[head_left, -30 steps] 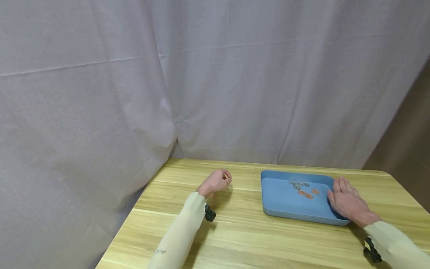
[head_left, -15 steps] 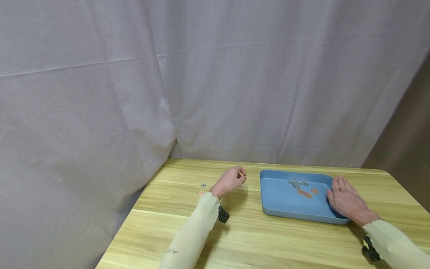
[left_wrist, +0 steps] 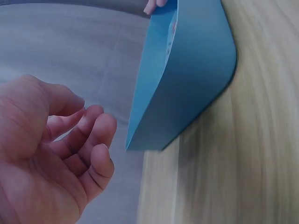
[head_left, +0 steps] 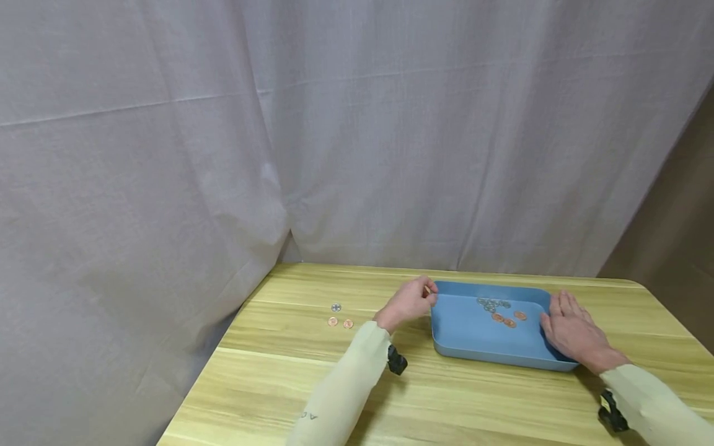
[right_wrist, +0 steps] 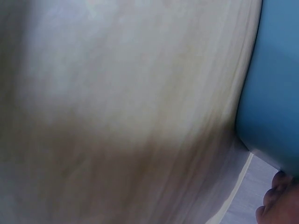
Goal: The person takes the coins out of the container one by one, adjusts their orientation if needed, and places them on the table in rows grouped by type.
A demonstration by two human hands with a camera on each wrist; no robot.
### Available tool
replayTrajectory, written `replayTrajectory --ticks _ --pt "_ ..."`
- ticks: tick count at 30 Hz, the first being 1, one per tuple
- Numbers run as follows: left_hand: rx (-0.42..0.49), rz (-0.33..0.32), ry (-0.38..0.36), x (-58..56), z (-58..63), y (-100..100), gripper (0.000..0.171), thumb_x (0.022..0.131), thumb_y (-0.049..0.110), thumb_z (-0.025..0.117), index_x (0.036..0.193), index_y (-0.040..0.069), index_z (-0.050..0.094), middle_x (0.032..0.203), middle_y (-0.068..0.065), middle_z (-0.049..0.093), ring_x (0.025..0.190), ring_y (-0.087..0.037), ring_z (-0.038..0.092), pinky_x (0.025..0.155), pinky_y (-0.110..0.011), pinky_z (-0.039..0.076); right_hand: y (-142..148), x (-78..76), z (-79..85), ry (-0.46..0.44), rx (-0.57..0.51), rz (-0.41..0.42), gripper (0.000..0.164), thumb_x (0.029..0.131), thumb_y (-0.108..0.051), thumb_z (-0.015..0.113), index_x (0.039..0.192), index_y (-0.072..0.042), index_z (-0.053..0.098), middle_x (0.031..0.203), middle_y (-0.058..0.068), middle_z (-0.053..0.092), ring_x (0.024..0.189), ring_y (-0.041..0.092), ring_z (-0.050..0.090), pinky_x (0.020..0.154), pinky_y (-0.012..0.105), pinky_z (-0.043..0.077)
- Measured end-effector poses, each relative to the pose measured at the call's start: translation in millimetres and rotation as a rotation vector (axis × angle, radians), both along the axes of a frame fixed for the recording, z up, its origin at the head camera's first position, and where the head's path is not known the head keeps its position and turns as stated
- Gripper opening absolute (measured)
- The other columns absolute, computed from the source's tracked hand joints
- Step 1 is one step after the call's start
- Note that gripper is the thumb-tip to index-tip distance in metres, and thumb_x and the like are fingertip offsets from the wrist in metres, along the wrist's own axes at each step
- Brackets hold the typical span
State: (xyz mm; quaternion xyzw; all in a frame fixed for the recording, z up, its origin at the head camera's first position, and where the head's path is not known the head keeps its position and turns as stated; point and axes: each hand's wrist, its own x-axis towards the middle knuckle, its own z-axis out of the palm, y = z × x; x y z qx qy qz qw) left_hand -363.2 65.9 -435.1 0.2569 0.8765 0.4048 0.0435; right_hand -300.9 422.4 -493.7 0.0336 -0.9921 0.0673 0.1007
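In the head view my left hand (head_left: 411,301) hovers at the blue tray's left end. In the left wrist view its thumb (left_wrist: 65,99) and index fingertip meet beside the tray wall, the other fingers loosely curled. I cannot tell whether something small is pinched there. My right hand (head_left: 574,331) rests along the right rim of the blue tray (head_left: 468,337), fingers straight and side by side. Inside the tray lie several silver coins (head_left: 491,305) and three copper coins (head_left: 509,323). On the wooden table to the left are a silver coin (head_left: 336,307) and two copper coins, one nearer (head_left: 348,324).
The wood-grain table (head_left: 268,378) has its left edge beside a hanging grey curtain (head_left: 167,217). More curtain runs behind the back edge. A darker brown cloth (head_left: 669,248) hangs at the right.
My left hand has moved right, from over the loose coins to the tray's left rim, uncovering the coins on the table. The right hand stays on the tray's right side.
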Motion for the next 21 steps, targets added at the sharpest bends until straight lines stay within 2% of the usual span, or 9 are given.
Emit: replayTrajectory --ticks 9,21 --pt "-0.077 -0.006 0.018 12.4 -1.5 29.7 0.009 0.098 0.019 0.056 0.106 0.018 0.060 0.082 0.007 0.060 0.066 -0.005 0.052 0.060 -0.018 0.043 -0.7 0.2 1.2 -0.008 -0.001 -0.006 0.065 0.105 -0.027 0.034 0.140 0.025 0.017 0.146 0.048 0.014 0.139 0.059 0.014 0.112 0.067 0.015" --pt "-0.056 -0.057 -0.050 25.9 -4.0 63.3 0.010 0.099 0.022 0.057 0.105 0.026 0.063 0.083 0.012 0.060 0.062 -0.008 0.050 0.056 -0.023 0.041 0.3 0.1 0.4 -0.016 -0.001 -0.011 0.066 0.105 -0.026 0.037 0.141 0.025 0.015 0.147 0.047 0.012 0.140 0.058 0.012 0.113 0.068 0.014"
